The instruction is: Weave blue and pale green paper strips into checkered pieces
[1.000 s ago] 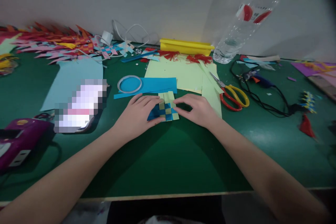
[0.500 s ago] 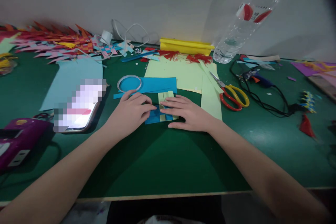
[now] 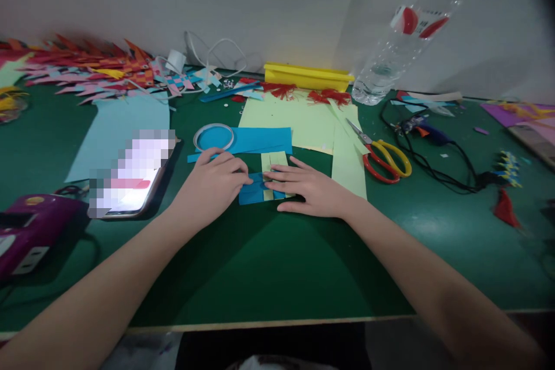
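Blue paper strips (image 3: 250, 194) are interlaced with pale green paper strips (image 3: 267, 161), making a small woven piece flat on the table. At its left end, my left hand (image 3: 219, 182) pinches a blue strip between thumb and fingertips. My right hand (image 3: 314, 188) lies over the right part of the weave with fingers spread, pressing it down and hiding much of it. A roll of tape (image 3: 197, 140) rests behind my left hand on a wide blue paper sheet (image 3: 262, 140).
Scissors (image 3: 384, 165) lie right of the pale green sheets (image 3: 299, 118). A phone (image 3: 139, 179) and a purple device (image 3: 39, 231) are on the left. A tall clear bottle (image 3: 407, 40) stands at the back, beside a yellow folded strip (image 3: 307, 78). Black cord (image 3: 463, 179) loops at the right.
My left hand has shifted slightly left, showing more of the blue strips' left end. The right hand has stayed almost still on the weave.
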`<state>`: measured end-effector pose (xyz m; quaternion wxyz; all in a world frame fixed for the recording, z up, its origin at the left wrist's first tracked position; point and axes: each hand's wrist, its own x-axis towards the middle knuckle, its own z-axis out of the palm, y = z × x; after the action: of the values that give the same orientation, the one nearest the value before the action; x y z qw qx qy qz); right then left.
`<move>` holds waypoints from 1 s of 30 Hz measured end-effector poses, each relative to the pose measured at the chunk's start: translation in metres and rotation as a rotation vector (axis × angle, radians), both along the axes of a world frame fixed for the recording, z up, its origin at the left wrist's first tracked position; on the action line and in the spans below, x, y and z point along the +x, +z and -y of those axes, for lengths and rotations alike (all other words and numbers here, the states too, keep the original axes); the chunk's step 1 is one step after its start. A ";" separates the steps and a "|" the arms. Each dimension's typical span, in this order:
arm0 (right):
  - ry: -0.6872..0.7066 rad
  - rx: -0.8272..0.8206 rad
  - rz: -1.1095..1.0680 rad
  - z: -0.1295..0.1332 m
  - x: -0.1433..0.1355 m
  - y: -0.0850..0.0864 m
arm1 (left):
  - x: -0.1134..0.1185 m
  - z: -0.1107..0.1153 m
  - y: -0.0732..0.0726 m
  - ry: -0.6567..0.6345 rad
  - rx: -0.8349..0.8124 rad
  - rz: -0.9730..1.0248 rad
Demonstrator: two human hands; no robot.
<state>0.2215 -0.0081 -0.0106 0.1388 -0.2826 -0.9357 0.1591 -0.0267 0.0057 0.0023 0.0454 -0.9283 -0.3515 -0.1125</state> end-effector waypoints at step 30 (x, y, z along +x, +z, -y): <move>-0.255 -0.100 -0.119 -0.014 0.025 0.003 | 0.017 0.008 -0.008 0.053 -0.141 0.113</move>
<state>0.2464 0.0056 -0.0075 0.1989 -0.3958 -0.8732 0.2033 -0.0099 -0.0024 -0.0061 -0.0370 -0.9116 -0.3852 -0.1386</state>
